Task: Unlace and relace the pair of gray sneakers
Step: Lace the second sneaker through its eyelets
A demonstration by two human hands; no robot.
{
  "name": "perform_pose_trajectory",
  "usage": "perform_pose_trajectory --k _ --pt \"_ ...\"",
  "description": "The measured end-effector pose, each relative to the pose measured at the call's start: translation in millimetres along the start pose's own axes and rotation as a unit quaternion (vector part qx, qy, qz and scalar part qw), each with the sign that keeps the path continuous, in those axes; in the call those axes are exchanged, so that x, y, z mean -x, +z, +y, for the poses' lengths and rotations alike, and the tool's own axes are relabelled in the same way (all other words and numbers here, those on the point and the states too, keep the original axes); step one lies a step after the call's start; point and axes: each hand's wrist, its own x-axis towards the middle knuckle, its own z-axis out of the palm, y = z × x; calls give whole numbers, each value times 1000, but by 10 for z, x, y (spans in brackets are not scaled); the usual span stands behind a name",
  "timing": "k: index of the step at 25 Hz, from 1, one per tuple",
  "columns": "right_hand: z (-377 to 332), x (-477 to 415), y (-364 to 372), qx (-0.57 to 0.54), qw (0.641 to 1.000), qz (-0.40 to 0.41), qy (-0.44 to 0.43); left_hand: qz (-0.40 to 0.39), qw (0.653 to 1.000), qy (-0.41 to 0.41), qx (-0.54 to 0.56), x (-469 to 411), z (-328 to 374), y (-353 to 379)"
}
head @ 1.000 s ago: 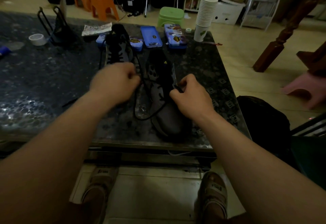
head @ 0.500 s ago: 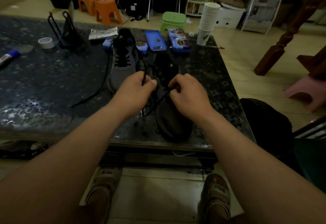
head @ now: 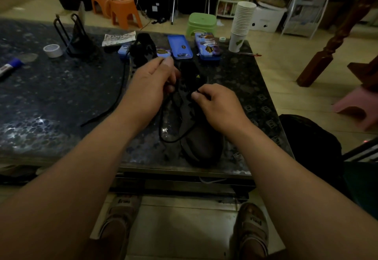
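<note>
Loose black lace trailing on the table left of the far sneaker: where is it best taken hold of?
Probably the free end of the loose lace, pinched from above. It lies flat on the dark table, clear of both hands and the shoes, with bare surface around it.

Left hand (head: pixel 151 81): raised above the table, back toward the camera, thumb pressed against the side of the forefinger in a pinch at the far end of the hand; remaining fingers curled beneath. Whether anything sits between thumb and forefinger cannot be told.

Right hand (head: pixel 216 104): lower and nearer, back up, thumb and forefinger (head: pixel 201 90) closed together at its far left tip on a dark lace (head: pixel 178 137); other fingers folded under.

Forearms: both bare, extended forward, converging toward the hands.

Feet: two, in strapped sandals, below.
</note>
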Motion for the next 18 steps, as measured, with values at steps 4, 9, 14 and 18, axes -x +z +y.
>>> perform_pose_trajectory --k 4,9,14,18 --pt "-45 16 -217 -87 996 26 8 -120 965 -12 -235 51 -313 316" --pt "-185 38 -480 -212 975 -59 -27 -48 940 32 -335 -32 -298 498" --pt "112 -145 -369 -180 977 -103 49 -42 941 24 -336 -103 -379 418" --pt "198 -240 -256 12 991 -128 -25 -53 961 15 -270 -68 -460 351"
